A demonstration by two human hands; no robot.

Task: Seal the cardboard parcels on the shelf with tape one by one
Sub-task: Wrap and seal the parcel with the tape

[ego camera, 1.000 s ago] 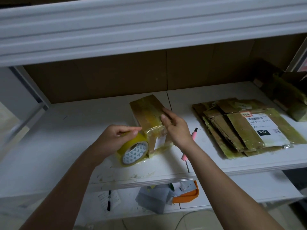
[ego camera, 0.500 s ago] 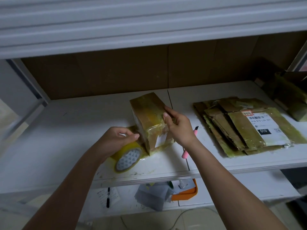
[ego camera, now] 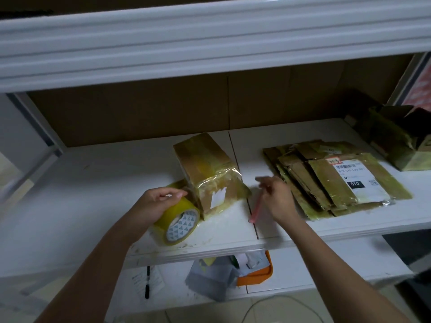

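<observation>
A cardboard parcel (ego camera: 206,169) wrapped in yellowish tape lies on the white shelf (ego camera: 93,183), near its middle. A loose flap of tape sticks out at the parcel's near right corner. My left hand (ego camera: 158,201) grips the yellow tape roll (ego camera: 178,221), which rests on the shelf against the parcel's near left corner. My right hand (ego camera: 276,198) is off the parcel, to its right, with its fingers curled round the top of a pink cutter (ego camera: 256,206). The cutter looks blurred and slants down toward the shelf edge.
A stack of flat taped parcels (ego camera: 326,180), the top one with a white label, lies right of my right hand. A taped open box (ego camera: 401,141) stands at the far right. The lower shelf holds an orange tray (ego camera: 261,273), grey bags and a black pen (ego camera: 147,282).
My right hand has left the parcel's right side and moved right and down to the pink cutter, taking hold of it. My left hand stays on the tape roll.
</observation>
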